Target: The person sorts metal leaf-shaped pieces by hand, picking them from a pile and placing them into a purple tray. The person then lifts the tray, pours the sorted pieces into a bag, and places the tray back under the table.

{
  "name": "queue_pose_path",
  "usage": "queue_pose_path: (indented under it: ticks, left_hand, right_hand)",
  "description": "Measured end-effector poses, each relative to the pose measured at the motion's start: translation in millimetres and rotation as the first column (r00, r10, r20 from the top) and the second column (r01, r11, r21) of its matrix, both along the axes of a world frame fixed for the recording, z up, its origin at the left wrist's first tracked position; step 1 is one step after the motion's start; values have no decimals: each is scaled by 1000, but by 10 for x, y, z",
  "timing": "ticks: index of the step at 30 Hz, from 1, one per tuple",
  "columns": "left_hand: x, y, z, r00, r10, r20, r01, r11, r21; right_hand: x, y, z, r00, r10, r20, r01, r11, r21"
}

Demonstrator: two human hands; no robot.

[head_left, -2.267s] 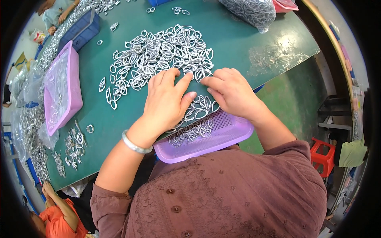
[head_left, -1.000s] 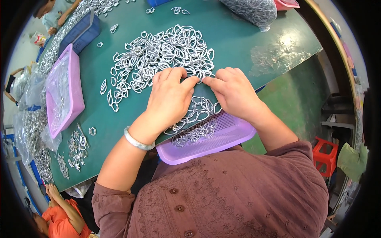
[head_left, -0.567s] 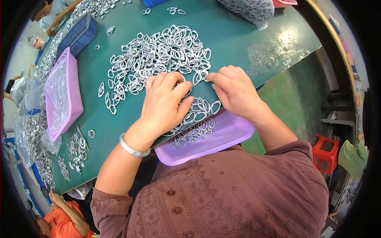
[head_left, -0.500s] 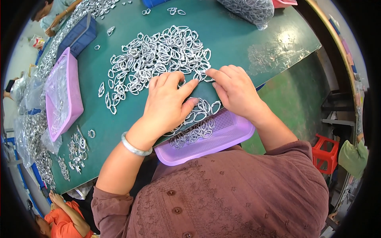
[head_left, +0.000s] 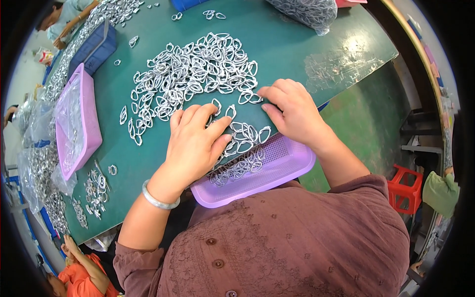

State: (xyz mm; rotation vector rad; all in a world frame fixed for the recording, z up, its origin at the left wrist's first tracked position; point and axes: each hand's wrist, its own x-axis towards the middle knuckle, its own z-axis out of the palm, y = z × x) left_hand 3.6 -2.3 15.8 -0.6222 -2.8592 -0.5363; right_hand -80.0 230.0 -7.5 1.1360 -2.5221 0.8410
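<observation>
Silver-coloured metal pieces, shaped like pointed oval rings, lie in a wide pile [head_left: 193, 69] on the green tabletop [head_left: 277, 44]. My left hand [head_left: 193, 141] rests over several rings near the table's edge, fingers spread and pointing away from me. A smaller group of rings [head_left: 245, 136] lies right of its thumb, at the edge. My right hand [head_left: 294, 114] has its index fingertip at a ring on the pile's near right side, the thumb apart from it. Below the edge sits a purple mesh basket [head_left: 292, 166] with more rings inside, partly covered by the tabletop.
A purple tray [head_left: 91, 116] lined with clear plastic and a blue bin [head_left: 101, 49] stand at left. Small metal parts [head_left: 96, 193] lie near them. A bag of metal pieces [head_left: 307, 12] is at the far edge. A red stool [head_left: 403, 190] stands right. Two people sit at left.
My left hand has drawn back left and toward me, uncovering rings between it and the pile. My right hand has barely moved.
</observation>
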Motion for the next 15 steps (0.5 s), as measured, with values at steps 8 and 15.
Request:
queue_pose_path:
  ticks: [8, 15]
  left_hand:
    - [113, -37, 32, 1000, 2, -22, -2, 999, -40]
    - [138, -163, -50, 985, 122, -120, -114, 991, 72]
  right_hand:
    - [-54, 39, 35, 971, 215, 102, -214, 977, -19]
    - [-35, -79, 52, 992, 121, 19, -122, 993, 12]
